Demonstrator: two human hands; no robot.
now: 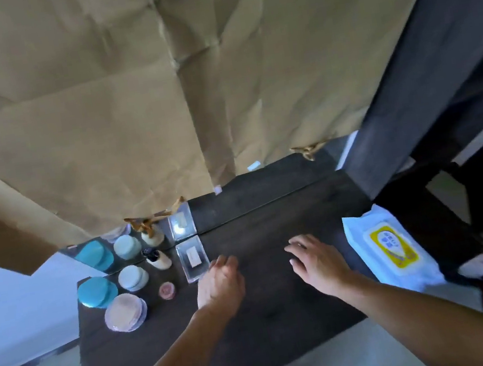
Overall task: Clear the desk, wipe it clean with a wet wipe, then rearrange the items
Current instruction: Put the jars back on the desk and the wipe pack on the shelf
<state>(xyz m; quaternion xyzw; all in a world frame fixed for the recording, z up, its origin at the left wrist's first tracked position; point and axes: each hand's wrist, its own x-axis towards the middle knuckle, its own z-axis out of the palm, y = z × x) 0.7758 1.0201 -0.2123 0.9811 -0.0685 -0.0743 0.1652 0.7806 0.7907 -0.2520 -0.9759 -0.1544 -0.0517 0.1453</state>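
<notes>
On the dark wooden desk [273, 313], cosmetics cluster at the left: a teal-lidded jar [96, 292], a pale blue jar [132, 277], a clear round compact [125, 312], a small pink pot [166, 290], a cream dropper bottle [158, 258] and a clear rectangular case [193, 259]. My left hand [220, 284] hovers just right of the clear case with fingers curled, holding nothing. My right hand [317, 261] is spread above the desk's middle, empty. A wet wipe pack [393, 250] with a yellow lid lies at the right edge.
A mirror strip [135, 240] at the desk's back reflects the jars. Creased brown paper [155, 85] covers the wall behind. A dark cabinet side [423, 59] rises at the right. A pale wall is at the left.
</notes>
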